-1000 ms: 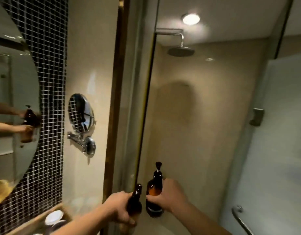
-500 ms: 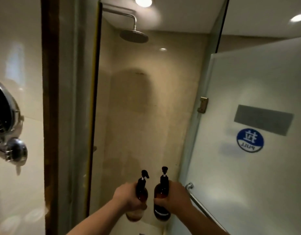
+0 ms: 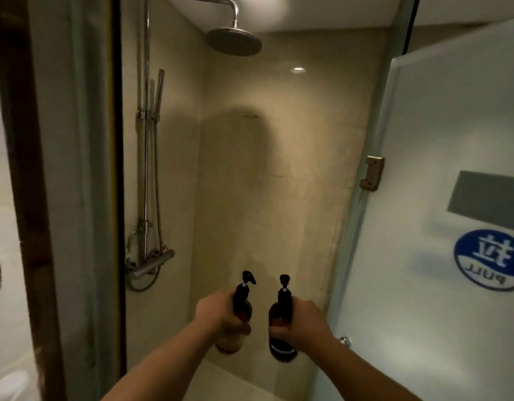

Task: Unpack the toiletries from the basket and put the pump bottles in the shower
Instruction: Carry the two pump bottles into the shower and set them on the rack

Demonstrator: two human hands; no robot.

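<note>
Head view: the left hand [image 3: 221, 316] gripped one pump bottle [image 3: 240, 302], the right hand [image 3: 305, 321] another [image 3: 280, 322]. Both stayed upright at lower center, probably so nothing spilled.

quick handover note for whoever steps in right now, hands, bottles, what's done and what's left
Left hand: grip closed on the left pump bottle, upright.
Right hand: grip closed on the right pump bottle, upright; the two bottles are side by side, apart.
Position: both held in the open shower doorway, glass door to the right, mixer valve on the left wall.
Done: both bottles carried to the shower.
Left: set them down inside; no shelf is visible. The basket is out of view.
</note>
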